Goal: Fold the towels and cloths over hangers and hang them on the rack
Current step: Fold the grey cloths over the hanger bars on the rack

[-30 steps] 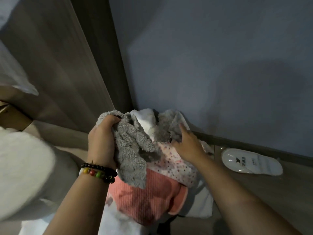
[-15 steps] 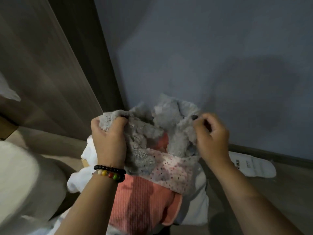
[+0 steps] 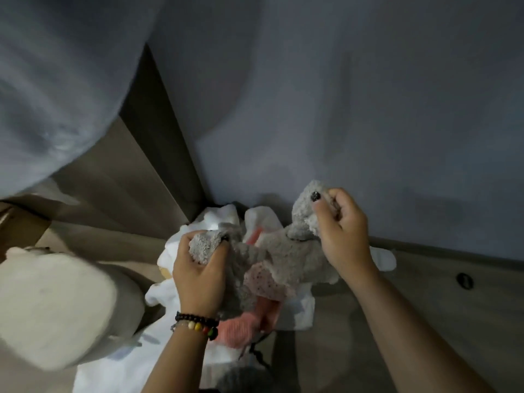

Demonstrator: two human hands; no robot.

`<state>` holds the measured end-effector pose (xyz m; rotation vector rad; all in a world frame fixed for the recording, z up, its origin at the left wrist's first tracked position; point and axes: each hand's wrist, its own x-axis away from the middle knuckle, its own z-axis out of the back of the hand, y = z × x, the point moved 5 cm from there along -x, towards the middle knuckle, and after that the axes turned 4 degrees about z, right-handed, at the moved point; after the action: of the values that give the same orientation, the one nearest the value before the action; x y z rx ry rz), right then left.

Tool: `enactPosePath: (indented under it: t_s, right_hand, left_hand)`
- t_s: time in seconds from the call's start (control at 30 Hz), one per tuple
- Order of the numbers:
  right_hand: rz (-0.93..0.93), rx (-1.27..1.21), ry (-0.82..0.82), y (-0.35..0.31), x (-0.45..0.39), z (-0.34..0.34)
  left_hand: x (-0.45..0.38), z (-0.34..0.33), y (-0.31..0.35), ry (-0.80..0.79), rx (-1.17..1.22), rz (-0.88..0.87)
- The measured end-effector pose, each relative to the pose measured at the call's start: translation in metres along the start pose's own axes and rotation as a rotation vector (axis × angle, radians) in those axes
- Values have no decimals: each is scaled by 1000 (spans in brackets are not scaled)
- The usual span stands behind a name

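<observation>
Grey wall point(image 3: 368, 95) meets a wood panel point(image 3: 113, 177) in a corner, with wood floor point(image 3: 425, 302) below. At that corner lies a pile of cloths: white ones point(image 3: 170, 251), a dotted pink one point(image 3: 263, 282) and a coral ribbed one point(image 3: 241, 327). Above the pile a fluffy grey cloth point(image 3: 283, 251) is stretched between both hands. Left hand point(image 3: 198, 276), with bead bracelets point(image 3: 198, 324) at the wrist, has its grip closed round one bunched end. Right hand point(image 3: 340, 231) pinches the other end, held higher and near the wall. White bedding point(image 3: 56, 307) fills the lower left, blurred. A small dark round fitting point(image 3: 464, 280) sits in the floor at right.
</observation>
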<state>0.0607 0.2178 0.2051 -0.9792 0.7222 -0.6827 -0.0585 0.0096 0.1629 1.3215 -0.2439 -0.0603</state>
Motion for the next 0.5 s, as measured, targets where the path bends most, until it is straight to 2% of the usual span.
enactPosePath:
  t_s: [0.13, 0.27, 0.37, 0.5]
  right_hand:
    - [-4, 90, 34, -91, -10, 41]
    - [-82, 146, 53, -186, -22, 86]
    - [-145, 185, 37, -254, -28, 121]
    - [-239, 167, -110, -320, -21, 150]
  left_hand:
    - [21, 31, 90, -100, -87, -44]
    - [39, 65, 201, -17, -122, -82]
    - [49, 89, 265, -57, 6, 9]
    - [70, 115, 326, -138, 259, 182]
